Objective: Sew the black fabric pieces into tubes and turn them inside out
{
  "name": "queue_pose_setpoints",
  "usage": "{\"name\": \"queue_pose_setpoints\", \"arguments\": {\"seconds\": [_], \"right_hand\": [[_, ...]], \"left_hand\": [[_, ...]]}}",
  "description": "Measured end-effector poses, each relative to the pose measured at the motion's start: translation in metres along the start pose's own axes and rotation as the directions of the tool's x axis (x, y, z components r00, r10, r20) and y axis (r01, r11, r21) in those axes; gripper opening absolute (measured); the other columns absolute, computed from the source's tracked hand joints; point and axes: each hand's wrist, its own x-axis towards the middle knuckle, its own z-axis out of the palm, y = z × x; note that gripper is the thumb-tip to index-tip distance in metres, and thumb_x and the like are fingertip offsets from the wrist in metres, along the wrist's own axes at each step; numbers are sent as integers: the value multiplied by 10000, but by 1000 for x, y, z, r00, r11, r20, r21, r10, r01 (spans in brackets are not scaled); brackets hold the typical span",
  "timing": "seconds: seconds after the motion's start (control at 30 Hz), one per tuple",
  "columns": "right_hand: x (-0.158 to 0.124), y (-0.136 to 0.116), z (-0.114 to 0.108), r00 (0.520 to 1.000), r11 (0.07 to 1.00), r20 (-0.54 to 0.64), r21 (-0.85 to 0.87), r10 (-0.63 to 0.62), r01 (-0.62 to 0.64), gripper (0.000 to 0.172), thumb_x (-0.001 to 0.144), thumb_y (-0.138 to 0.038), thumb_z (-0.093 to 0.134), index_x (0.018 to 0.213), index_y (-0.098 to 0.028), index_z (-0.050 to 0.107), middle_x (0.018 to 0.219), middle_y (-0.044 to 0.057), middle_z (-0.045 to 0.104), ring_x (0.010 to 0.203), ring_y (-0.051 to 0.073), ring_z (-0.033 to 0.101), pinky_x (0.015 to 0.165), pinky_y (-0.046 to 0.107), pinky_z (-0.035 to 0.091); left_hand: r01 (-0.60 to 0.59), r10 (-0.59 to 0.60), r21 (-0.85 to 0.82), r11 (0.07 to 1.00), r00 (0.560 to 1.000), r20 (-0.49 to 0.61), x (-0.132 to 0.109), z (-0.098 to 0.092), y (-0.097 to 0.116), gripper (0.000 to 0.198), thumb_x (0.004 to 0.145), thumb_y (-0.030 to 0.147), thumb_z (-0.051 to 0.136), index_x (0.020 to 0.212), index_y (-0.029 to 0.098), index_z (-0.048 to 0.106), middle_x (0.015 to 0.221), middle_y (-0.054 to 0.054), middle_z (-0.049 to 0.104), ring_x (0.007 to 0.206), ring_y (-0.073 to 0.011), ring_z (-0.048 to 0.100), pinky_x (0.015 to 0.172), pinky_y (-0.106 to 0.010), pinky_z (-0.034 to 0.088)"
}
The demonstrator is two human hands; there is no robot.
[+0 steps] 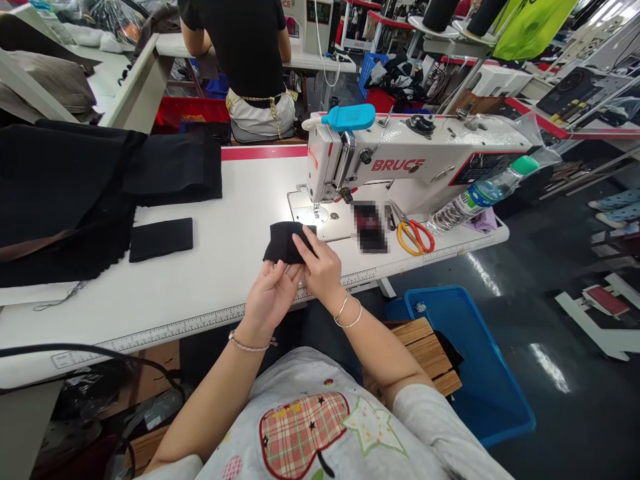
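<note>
A small folded piece of black fabric [284,243] is held between both hands, just in front of the sewing machine's needle plate. My left hand [274,293] grips its lower edge from below, thumb on the near side. Across the top and right part of the same piece lie the fingers of my right hand [320,263]. The white sewing machine [360,157] stands beyond, its presser foot close to the fabric's right corner. Another black fabric piece [161,240] lies flat on the white table [225,247], left of my hands.
Large black cloth panels [60,193] cover the table's left side. Right of the needle lie orange and red scissors [416,237] and a tilted water bottle [475,200]. A blue bin [495,373] stands below, right of me. A seated person [240,53] works ahead.
</note>
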Motion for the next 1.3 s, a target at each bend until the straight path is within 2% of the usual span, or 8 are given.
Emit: {"name": "queue_pose_setpoints", "arguments": {"seconds": [0.13, 0.3, 0.47, 0.63, 0.8, 0.93, 1.13, 1.3], "right_hand": [[2, 3, -5, 997, 999, 75, -38, 0, 3, 501, 872, -90, 454, 1337, -227, 583, 1460, 54, 492, 1011, 231, 650, 857, 368, 565], [5, 5, -9, 990, 992, 122, 101, 66, -79, 561, 805, -17, 413, 1273, -233, 635, 1391, 10, 565, 1025, 190, 656, 902, 336, 556], [8, 10, -8, 975, 943, 192, 289, 112, -165, 554, 779, 4, 401, 1202, -217, 682, 1300, 5, 639, 1146, 164, 639, 979, 304, 531], [10, 13, -8, 958, 895, 260, 391, 118, -216, 574, 760, 17, 420, 1179, -265, 692, 1246, -35, 670, 1170, 152, 633, 1040, 315, 501], [17, 9, -14, 960, 880, 264, 432, 88, -199, 563, 747, 28, 413, 1178, -195, 698, 1218, 12, 687, 1154, 171, 646, 1049, 306, 496], [18, 6, -16, 964, 888, 257, 423, 72, -179, 556, 747, 35, 404, 1159, -184, 707, 1192, 8, 698, 1133, 166, 658, 1039, 293, 505], [16, 10, -11, 963, 893, 267, 424, 36, -151, 602, 749, 44, 404, 1184, -255, 693, 1208, -43, 686, 1151, 165, 647, 1042, 325, 512], [17, 12, -12, 955, 888, 297, 433, 18, -151, 590, 768, 37, 406, 1186, -266, 690, 1213, -51, 682, 1161, 159, 640, 1040, 324, 510]], "left_hand": [[36, -34, 22, 999, 996, -76, 1, -4, 9, 244, 682, 29, 657, 674, 216, 501, 579, 64, 567, 837, -116, 684, 1059, -358, 479], [141, -88, 365, 920, 984, -157, 4, -12, 20, 146, 732, 139, 655, 833, 180, 558, 814, -40, 711, 823, -176, 716, 848, -332, 581], [94, 133, 859, 503, 974, -184, 11, -26, 23, 193, 849, 291, 522, 775, 156, 638, 712, -61, 714, 613, -159, 666, 638, -295, 559], [41, 391, 955, 295, 906, -160, 15, -28, 18, 242, 815, 348, 604, 651, 181, 670, 620, -14, 671, 635, -149, 623, 620, -250, 467], [-128, 630, 991, 26, 772, 83, 19, -25, 19, 168, 797, 309, 641, 694, 200, 715, 671, -5, 695, 617, -129, 608, 618, -244, 457], [-188, 693, 982, 6, 709, 132, 20, -21, 21, 100, 775, 273, 667, 741, 203, 730, 724, -4, 716, 652, -130, 630, 645, -243, 488], [-173, 703, 982, 81, 708, 67, 23, -17, 22, 73, 742, 265, 693, 725, 199, 720, 730, 4, 718, 671, -139, 654, 658, -254, 512], [-161, 706, 987, 15, 701, 104, 26, -21, 24, 106, 748, 257, 681, 664, 193, 679, 651, 18, 681, 615, -125, 624, 621, -245, 471]]}}
